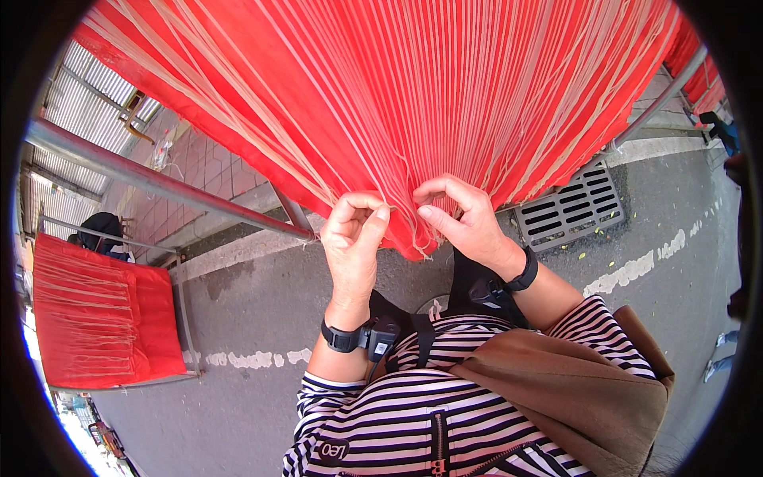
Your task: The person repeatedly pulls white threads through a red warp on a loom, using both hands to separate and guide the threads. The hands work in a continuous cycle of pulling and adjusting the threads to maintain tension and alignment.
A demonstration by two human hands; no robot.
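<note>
A wide red cloth point(314, 103) spreads out in front of me, narrowing to a gathered point near my body. Many thin pale threads point(469, 103) run down it and draw together at that near end. My left hand point(354, 234) is closed in a pinch, thumb against forefinger, on the threads at the left of the gathered end. Opposite it, my right hand point(469, 219) curls with thumb and forefinger close together at the threads; its other fingers are partly hidden. Loose thread ends point(429, 248) hang curled between my hands.
Metal poles point(175, 191) flank the cloth. At left, another red cloth point(103, 318) with pale threads hangs on a frame. A drain grate point(568, 205) lies in the grey road at right. A brown cloth point(572, 389) drapes over my striped top. A person's feet point(719, 358) show at far right.
</note>
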